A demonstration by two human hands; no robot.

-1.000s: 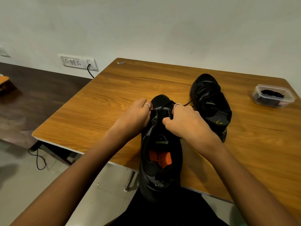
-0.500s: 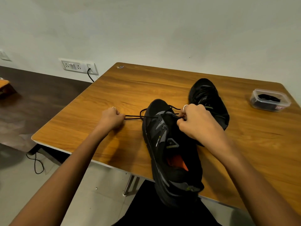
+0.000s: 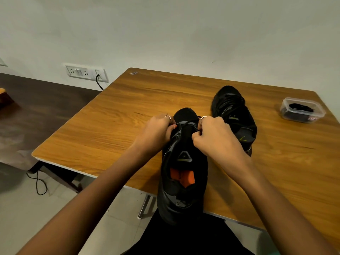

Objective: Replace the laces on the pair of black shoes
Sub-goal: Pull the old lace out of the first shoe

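Observation:
A black shoe (image 3: 182,168) with an orange insole lies at the table's near edge, toe pointing away, heel hanging over the edge. My left hand (image 3: 156,131) and my right hand (image 3: 215,138) sit on either side of its forefoot, fingers curled, each pinching the black lace (image 3: 189,123) near the eyelets. The second black shoe (image 3: 233,116) lies behind and to the right, laced. A clear plastic box (image 3: 302,110) holding dark laces stands at the far right.
The wooden table (image 3: 128,116) ends at a white edge on the left and front. A wall socket with a black cable (image 3: 86,72) is on the wall at the left. Dark flooring and tiles lie below.
Half a second ago my left hand was out to the left, pulling the lace taut. It has come back to the shoe, and the shoe has straightened from its tilt.

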